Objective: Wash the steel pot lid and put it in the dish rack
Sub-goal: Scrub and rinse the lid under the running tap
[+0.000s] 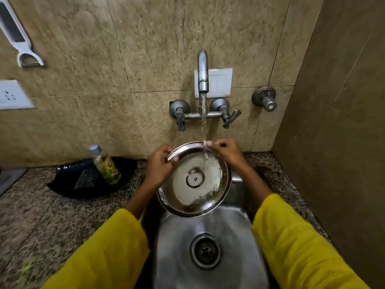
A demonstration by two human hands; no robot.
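Note:
The round steel pot lid [194, 180] is held tilted over the steel sink [210, 230], its inner face with a ring mark toward me. My left hand [159, 165] grips its upper left rim. My right hand [226, 152] pinches the upper right rim. Water from the wall tap [202, 73] runs in a thin stream onto the lid near my right fingers. No dish rack is in view.
A small bottle of dish liquid [106, 165] stands in a black tray [68, 185] on the granite counter [41, 222] to the left. Tap handles [229, 117] stick out of the tiled wall. A brown side wall [337, 142] closes the right.

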